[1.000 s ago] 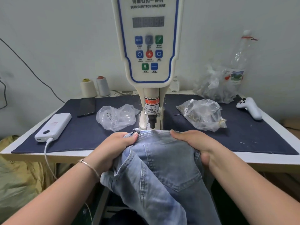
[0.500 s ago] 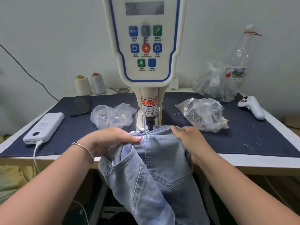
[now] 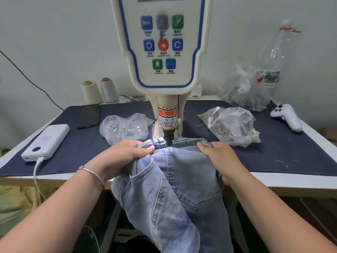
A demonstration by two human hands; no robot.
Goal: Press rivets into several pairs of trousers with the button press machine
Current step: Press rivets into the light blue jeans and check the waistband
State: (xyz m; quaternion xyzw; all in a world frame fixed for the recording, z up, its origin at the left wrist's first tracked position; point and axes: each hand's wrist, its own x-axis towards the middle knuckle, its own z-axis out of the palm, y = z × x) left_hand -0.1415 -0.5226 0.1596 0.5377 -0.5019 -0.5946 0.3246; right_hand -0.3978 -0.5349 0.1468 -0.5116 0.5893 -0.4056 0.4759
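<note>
Light blue denim trousers (image 3: 184, 181) hang over the table's front edge, their waistband pushed under the black punch (image 3: 168, 137) of the cream button press machine (image 3: 164, 52). My left hand (image 3: 125, 156) grips the waistband left of the punch, thumb and fingers pinching the fabric. My right hand (image 3: 217, 157) grips the waistband to the right, fingers curled over its top edge. A back pocket faces up between my hands. The die below the punch is hidden by the denim.
A dark blue mat (image 3: 284, 147) covers the table. On it lie a clear bag (image 3: 125, 128) left of the machine, a bag of metal parts (image 3: 231, 125) right, a white power bank (image 3: 47, 139) with cable, a phone (image 3: 89, 115), thread cones (image 3: 98, 92) and a white controller (image 3: 286, 117).
Both hands have pushed the trousers forward, so the waistband now lies under the punch. The view has moved closer to the machine.
</note>
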